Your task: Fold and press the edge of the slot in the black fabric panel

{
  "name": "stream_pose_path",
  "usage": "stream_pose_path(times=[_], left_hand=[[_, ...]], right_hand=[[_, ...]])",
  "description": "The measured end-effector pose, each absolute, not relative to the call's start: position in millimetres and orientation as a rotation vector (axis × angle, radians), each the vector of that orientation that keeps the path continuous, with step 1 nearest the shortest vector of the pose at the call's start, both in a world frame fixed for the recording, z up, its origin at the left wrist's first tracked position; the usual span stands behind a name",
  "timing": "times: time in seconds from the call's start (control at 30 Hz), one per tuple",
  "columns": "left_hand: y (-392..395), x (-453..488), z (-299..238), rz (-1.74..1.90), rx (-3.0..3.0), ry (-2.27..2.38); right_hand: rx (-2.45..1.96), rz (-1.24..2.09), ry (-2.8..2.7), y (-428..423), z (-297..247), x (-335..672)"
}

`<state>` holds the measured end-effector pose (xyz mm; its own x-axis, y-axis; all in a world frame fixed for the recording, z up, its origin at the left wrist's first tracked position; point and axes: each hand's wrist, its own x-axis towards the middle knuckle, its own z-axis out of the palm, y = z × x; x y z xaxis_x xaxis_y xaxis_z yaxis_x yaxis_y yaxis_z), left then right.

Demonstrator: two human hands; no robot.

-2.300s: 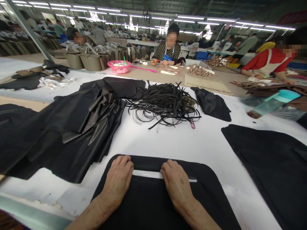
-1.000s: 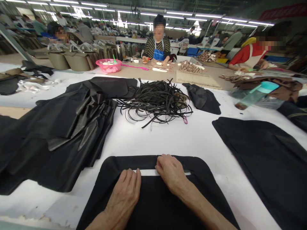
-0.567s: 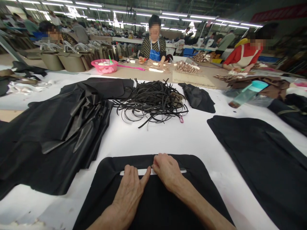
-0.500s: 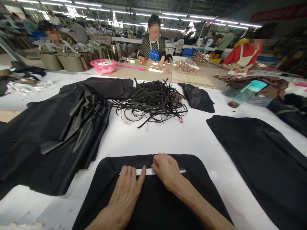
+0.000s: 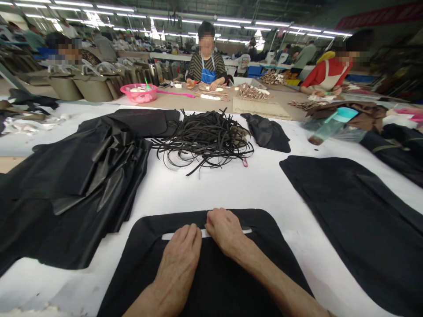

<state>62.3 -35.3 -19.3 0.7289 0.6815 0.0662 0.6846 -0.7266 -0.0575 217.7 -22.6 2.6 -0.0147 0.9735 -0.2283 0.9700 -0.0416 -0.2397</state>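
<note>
The black fabric panel (image 5: pixel 231 281) lies by the near edge of the tabletop (image 5: pixel 211 189), bottom cut off. Left hand (image 5: pixel 180 259) and right hand (image 5: pixel 226 231) bend over its white strip (image 5: pixel 168 236); fingertips mostly hidden, pinching unclear.

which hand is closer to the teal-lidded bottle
Right. The right hand is on the black panel, nearer than the teal-lidded bottle and left of it; the left hand is on the same panel, further left.
</note>
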Motion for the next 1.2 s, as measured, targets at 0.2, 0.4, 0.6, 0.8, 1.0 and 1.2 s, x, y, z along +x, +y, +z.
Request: stream_pose_path(times=[0.2, 0.4, 0.6, 0.8, 1.0, 1.2], left_hand=[[-35.0, 77.6, -29.3, -0.011, -2.972, -1.118], [-33.3, 73.3, -32.1, -0.028, -2.963, -1.171], [-37.6, 73.2, -36.2, -0.097, -2.859, -1.142], [-39.8, 75.0, -42.1, -0.114, -2.780, -1.040], [-40.6, 80.5, -35.9, -0.026, -2.756, -1.035], [-45.0, 80.9, -38.6, -0.057, -2.694, -1.047]], right_hand=[[-1.973, 0.606, -2.222, -30.6, -3.3, 235.6], [-1.780, 0.565, -2.173, -49.5, -10.5, 278.1], [-1.884, 0.428, -2.172, -66.6, -12.2, 306.7], [-1.950, 0.392, -2.157, -68.4, -11.2, 310.6], [-2.118, 0.493, -2.118, -60.4, -1.2, 306.3], [-2.299, 0.427, -2.140, -55.1, 1.3, 299.0]])
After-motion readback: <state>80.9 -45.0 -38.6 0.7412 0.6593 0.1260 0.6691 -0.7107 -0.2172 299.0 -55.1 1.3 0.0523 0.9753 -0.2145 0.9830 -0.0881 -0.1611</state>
